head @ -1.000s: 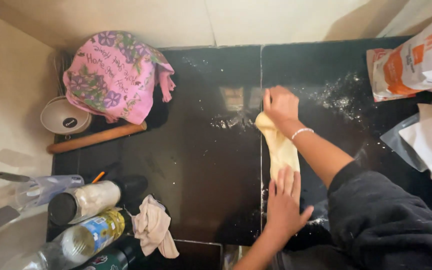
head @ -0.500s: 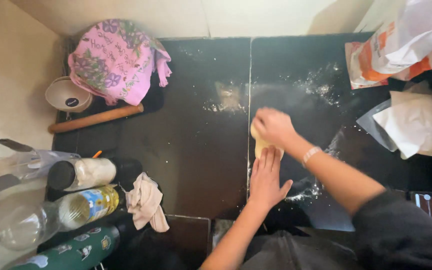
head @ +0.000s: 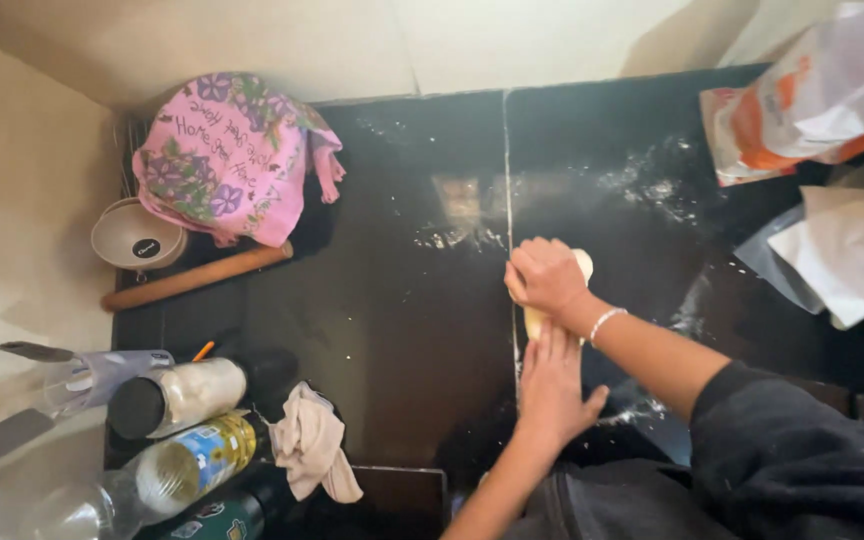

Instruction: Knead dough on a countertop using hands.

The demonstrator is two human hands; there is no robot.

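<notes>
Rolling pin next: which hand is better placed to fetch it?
Left, probably. The left hand lies flat and open on the near end of the dough, on the side toward the rolling pin; the right hand is curled over the far end.

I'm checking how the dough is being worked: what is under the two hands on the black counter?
A pale dough piece shows beyond the right hand and between it and the left hand, on the floured black counter. Its middle and near end are covered.

I see bare left hand (head: pixel 552 385), forearm uncovered | right hand (head: pixel 544 275) bare, thin pale beaded bracelet (head: pixel 605 322) at wrist | dark grey sleeve (head: pixel 802 450) pushed above right forearm
</notes>
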